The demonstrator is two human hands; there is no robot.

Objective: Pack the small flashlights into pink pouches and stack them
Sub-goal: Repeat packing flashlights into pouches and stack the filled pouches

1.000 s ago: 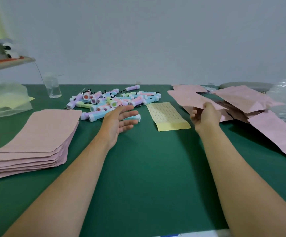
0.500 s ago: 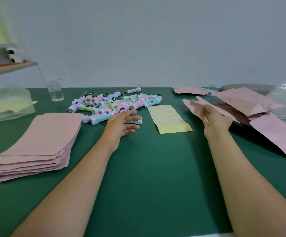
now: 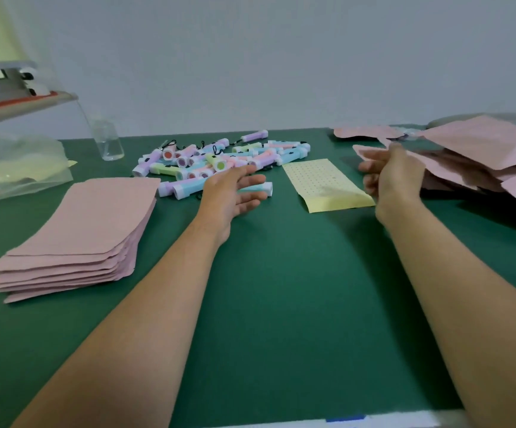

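Note:
A heap of small pastel flashlights (image 3: 219, 159) lies at the back middle of the green table (image 3: 281, 288). My left hand (image 3: 235, 193) hovers at the heap's near edge with straight, spread fingers over a light-blue flashlight (image 3: 266, 189), gripping nothing. Over to the right, my right hand (image 3: 392, 177) holds a pink pouch (image 3: 370, 151) at the edge of a loose, rumpled pile of pink pouches (image 3: 482, 143); the grip is blurred. A neat stack of flat pink pouches (image 3: 96, 217) sits on the left.
A yellow dotted sheet (image 3: 321, 183) lies between my hands. A small clear bottle (image 3: 108, 143) stands at the back left, by a clear plastic bag (image 3: 16, 168) under a shelf (image 3: 19, 100). The table's front edge (image 3: 343, 423) is near me.
My right hand has carried the pink pouch to the right, towards the loose pile. My left hand has stayed over the light-blue flashlight with only slight finger movement.

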